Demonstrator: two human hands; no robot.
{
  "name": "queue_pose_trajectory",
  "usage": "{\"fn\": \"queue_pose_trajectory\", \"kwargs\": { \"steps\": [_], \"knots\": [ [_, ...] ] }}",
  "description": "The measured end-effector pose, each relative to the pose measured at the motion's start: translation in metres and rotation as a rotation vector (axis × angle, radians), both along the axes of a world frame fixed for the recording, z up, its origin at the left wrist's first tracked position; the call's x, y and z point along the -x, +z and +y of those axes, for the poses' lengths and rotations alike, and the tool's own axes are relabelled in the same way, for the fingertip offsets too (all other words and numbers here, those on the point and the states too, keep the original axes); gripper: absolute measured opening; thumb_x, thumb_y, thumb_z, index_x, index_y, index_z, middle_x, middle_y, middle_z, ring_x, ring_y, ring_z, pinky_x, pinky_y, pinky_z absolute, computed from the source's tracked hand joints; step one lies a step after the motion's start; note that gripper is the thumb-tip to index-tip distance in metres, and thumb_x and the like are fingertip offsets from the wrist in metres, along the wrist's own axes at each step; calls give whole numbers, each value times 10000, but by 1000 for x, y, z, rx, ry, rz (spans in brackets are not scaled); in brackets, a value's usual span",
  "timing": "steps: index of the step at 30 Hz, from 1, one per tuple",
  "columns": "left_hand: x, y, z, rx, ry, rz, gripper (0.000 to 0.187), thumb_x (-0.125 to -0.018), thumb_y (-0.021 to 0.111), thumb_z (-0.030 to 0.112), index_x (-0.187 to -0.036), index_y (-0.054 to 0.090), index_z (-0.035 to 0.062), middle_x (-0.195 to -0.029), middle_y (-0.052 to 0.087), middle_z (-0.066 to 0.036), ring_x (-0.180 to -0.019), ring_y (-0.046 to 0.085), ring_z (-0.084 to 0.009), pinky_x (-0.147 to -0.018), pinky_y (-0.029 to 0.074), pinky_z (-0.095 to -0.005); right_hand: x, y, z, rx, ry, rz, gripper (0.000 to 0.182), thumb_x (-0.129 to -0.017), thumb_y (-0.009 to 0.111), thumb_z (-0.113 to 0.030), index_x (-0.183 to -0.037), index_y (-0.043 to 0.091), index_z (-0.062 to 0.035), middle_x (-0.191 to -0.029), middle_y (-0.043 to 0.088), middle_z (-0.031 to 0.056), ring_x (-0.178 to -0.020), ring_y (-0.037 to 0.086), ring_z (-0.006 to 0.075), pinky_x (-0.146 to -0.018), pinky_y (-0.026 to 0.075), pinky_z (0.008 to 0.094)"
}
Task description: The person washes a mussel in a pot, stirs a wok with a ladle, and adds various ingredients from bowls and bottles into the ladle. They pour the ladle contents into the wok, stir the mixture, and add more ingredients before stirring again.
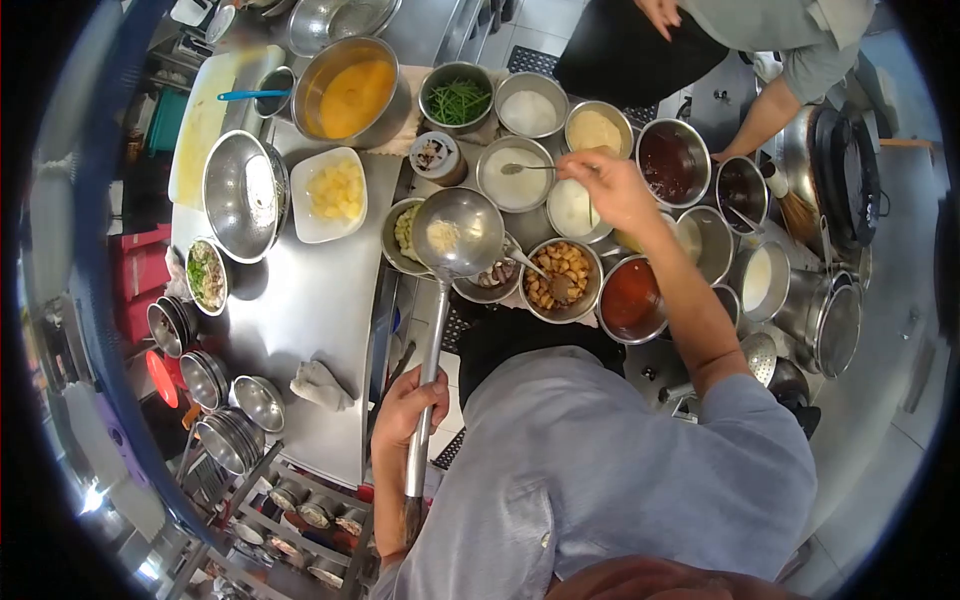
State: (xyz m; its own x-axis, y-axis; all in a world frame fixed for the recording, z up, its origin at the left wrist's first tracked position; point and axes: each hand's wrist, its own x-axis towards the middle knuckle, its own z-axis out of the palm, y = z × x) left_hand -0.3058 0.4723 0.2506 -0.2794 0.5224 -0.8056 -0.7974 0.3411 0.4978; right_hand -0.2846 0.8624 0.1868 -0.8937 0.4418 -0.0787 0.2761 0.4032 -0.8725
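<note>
My left hand [410,405] is wrapped around the long handle of a metal ladle [478,228]. Its wide bowl holds a small heap of pale, crumbly stuff [442,236]. My right hand [612,188] pinches a small metal spoon [535,168], whose tip is over a steel pot of white powder or grains [515,190]. Close below that hand is another pot of white contents [572,210]. Browned, cubed pieces fill a pot [560,272] nearer my body, with a spoon [528,264] leaning in it. A pot of red sauce [632,300] stands to its right.
A co-worker's arm [775,115] reaches in at top right beside pots of dark sauce [672,165]. Yellow liquid [358,98], chopped greens [458,102], a steel bowl [238,195] and a white tub of yellow chunks [335,195] stand left. A wok [845,175] lies far right.
</note>
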Motion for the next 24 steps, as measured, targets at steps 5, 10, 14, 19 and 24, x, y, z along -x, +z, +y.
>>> {"fn": "queue_pose_trajectory", "kwargs": {
  "steps": [5, 10, 14, 19, 24],
  "knots": [
    [-8, 12, -11, 95, 27, 63, 255, -790, 619, 273, -837, 521, 42, -524, 506, -67, -417, 410, -115, -394, 284, -245, 1, -37, -17, -171, 40, 62, 191, -938, 603, -186, -1022, 723, -62, -959, 717, 116, -943, 638, 307, -850, 494, 389],
    [-15, 9, -28, 37, 61, 50, 215, -843, 620, 221, -896, 535, 30, -579, 498, -38, -480, 452, -112, -461, 334, -241, 0, -44, -11, 31, -15, -98, 230, -972, 568, -201, -1037, 707, -28, -916, 733, 85, -911, 653, 212, -859, 484, 335],
    [-20, 6, -25, 67, 105, 84, 240, -802, 624, 236, -863, 538, 20, -543, 508, -59, -435, 430, -119, -416, 299, -240, 3, -48, -3, 219, -135, -213, 283, -991, 542, -215, -1034, 690, 23, -903, 734, 78, -887, 646, 129, -893, 461, 286],
    [-12, 13, -21, 99, 16, 39, 175, -854, 596, 180, -899, 528, 26, -599, 497, -26, -504, 459, -106, -482, 351, -247, 4, -39, 12, 346, -182, -164, 311, -968, 555, -234, -1040, 689, 38, -858, 736, 83, -853, 674, 166, -827, 493, 280],
    [-1, -5, -7, 34, -87, 85, 142, -852, 580, 151, -897, 523, 28, -615, 503, -24, -516, 478, -102, -495, 367, -243, -9, 19, 27, 347, -92, -86, 300, -981, 563, -221, -1052, 676, 48, -893, 725, 107, -839, 651, 149, -838, 486, 267]
  ]
}}
